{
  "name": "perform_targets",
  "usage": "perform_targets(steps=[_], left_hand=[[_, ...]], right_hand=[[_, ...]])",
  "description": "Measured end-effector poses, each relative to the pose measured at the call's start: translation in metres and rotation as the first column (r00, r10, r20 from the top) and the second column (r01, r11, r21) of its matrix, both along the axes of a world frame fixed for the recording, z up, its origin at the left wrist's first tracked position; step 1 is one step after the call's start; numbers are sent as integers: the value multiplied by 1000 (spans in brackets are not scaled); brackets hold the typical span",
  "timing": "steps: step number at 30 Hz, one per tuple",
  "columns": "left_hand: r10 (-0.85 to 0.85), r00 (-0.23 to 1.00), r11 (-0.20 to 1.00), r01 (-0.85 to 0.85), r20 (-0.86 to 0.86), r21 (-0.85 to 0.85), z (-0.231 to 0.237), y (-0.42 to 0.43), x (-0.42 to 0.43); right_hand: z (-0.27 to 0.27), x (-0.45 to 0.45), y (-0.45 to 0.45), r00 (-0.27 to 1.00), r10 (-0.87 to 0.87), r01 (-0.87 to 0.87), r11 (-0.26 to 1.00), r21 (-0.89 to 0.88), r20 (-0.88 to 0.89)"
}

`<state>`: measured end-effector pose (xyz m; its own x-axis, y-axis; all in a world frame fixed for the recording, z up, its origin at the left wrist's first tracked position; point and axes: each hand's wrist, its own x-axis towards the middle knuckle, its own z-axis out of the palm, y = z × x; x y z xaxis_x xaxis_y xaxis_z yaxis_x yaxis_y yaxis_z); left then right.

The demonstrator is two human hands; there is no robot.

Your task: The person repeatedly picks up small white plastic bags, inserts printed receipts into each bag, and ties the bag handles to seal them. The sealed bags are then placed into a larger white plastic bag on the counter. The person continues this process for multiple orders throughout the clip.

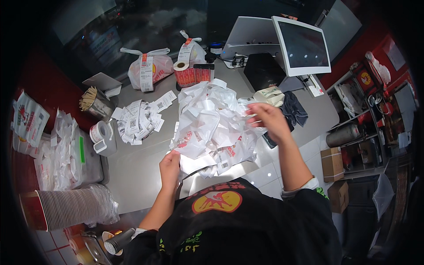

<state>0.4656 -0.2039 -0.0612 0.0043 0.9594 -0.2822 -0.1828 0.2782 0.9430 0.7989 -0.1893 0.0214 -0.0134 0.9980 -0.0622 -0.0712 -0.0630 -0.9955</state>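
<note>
A heap of crumpled white plastic bags (212,122) with red print lies on the metal counter in front of me, with printed paper slips under its near edge. My left hand (170,165) pinches the heap's near left edge between thumb and fingers; whether plastic or paper is in the grip I cannot tell. At the heap's right side, my right hand (268,121) has its fingers spread, close to the plastic and seemingly holding nothing. Left of the bags sits a pile of printed receipts (139,121). Behind them stands a roll of red labels (192,75).
Two tied plastic bags, one larger (150,69), stand at the back. A monitor (303,46) rises at the back right, near a dark cloth (293,109). On the left are a cup of wooden sticks (99,106), a tape roll (99,131) and stacked paper tubs (69,207).
</note>
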Motion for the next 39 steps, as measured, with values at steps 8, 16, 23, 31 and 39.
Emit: perform_targets(steps=[8,16,23,31,39], left_hand=[[137,962,991,-133,-237,35,15,-10,-11],[4,957,999,-16,-291,-39,41,-13,7],[-151,895,986,166,-418,-2,34,-6,34],[-221,840,930,334,-495,152,6,16,58],[-289,853,948,319,-434,-3,25,6,32]], right_hand=[[-119,208,20,164,-501,671,689,276,850],[-164,238,17,6,-386,660,695,287,923],[-113,232,18,310,-213,646,762,-40,927],[-1,-16,-25,863,502,-505,862,48,61],[-41,-110,29,992,121,-127,896,-425,-41]])
